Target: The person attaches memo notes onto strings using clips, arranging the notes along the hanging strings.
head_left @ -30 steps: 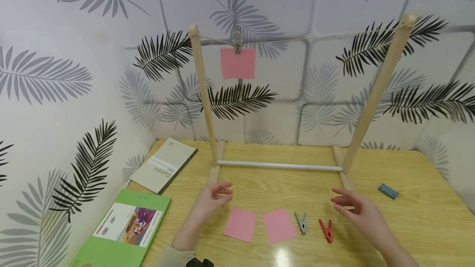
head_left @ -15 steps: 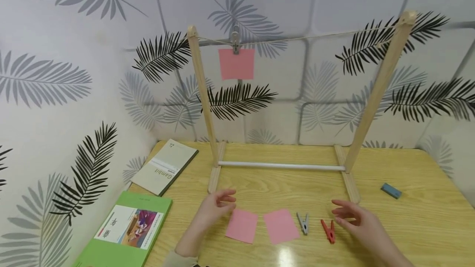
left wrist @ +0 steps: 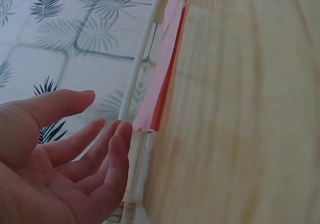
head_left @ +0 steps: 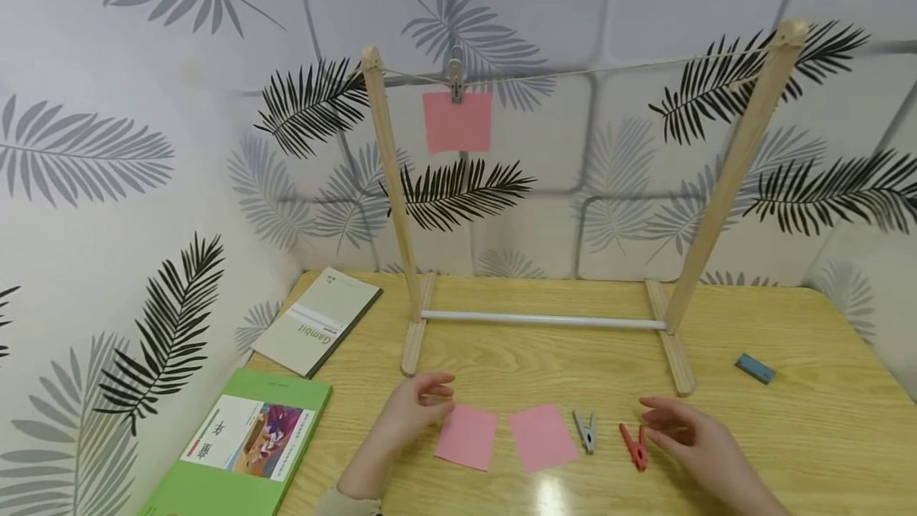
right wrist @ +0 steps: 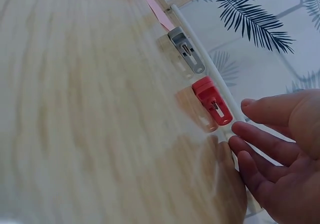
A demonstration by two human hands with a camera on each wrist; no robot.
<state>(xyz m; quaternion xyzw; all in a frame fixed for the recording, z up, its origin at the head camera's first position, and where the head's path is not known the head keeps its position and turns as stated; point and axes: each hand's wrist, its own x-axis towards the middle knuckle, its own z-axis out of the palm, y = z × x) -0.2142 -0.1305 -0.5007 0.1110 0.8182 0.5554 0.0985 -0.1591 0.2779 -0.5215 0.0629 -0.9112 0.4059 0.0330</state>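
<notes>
My left hand (head_left: 414, 408) hovers at the upper left corner of a pink paper square (head_left: 466, 437), fingers loosely bent with nothing between them. A second pink paper square (head_left: 542, 437) lies to its right. Beside that are a grey clothespin (head_left: 585, 431) and a red clothespin (head_left: 634, 447), flat on the table. My right hand (head_left: 691, 440) is just right of the red clothespin; in the right wrist view its relaxed fingertips (right wrist: 235, 129) are close to the red clothespin (right wrist: 212, 101), holding nothing.
A wooden frame (head_left: 723, 197) stands behind with a string (head_left: 573, 74) across its top. A metal clip (head_left: 456, 82) holds another pink paper (head_left: 458, 126) on the string. A green book (head_left: 229, 492) and a grey notebook (head_left: 315, 321) lie left; a blue eraser-like block (head_left: 755, 369) lies right.
Both hands have come down toward the table: the left toward the left pink paper, the right nearer the red clothespin. The papers and clothespins lie as before.
</notes>
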